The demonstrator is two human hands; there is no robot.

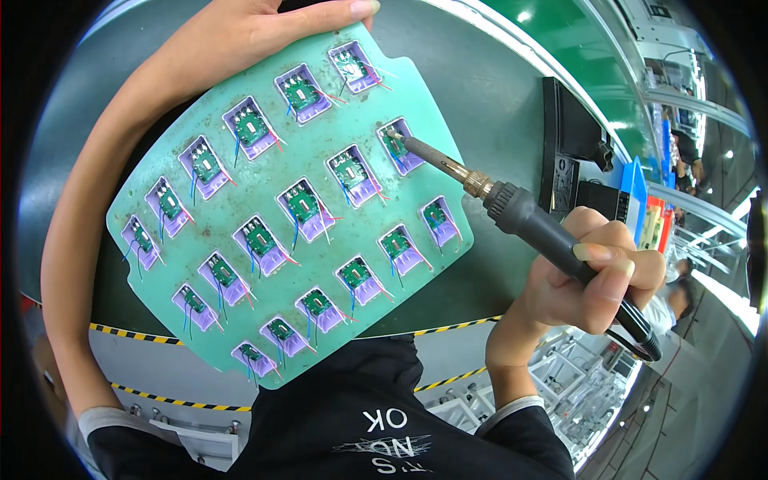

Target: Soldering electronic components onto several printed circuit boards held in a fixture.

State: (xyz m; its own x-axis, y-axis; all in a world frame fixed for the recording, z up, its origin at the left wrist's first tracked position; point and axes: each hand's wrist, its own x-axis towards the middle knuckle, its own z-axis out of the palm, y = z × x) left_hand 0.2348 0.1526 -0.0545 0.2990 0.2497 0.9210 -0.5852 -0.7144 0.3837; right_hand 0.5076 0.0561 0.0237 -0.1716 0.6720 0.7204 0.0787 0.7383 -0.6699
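Gripping soldering iron in closed right hand, tip touching small board near green tray right edge; left hand clasping far edge. Progress impossible to judge.

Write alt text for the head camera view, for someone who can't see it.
A right hand holds a soldering iron with its tip on a small green circuit board seated in a mint-green tray of many such boards in purple holders. The left hand grips the tray's far edge, over a dark worktable.
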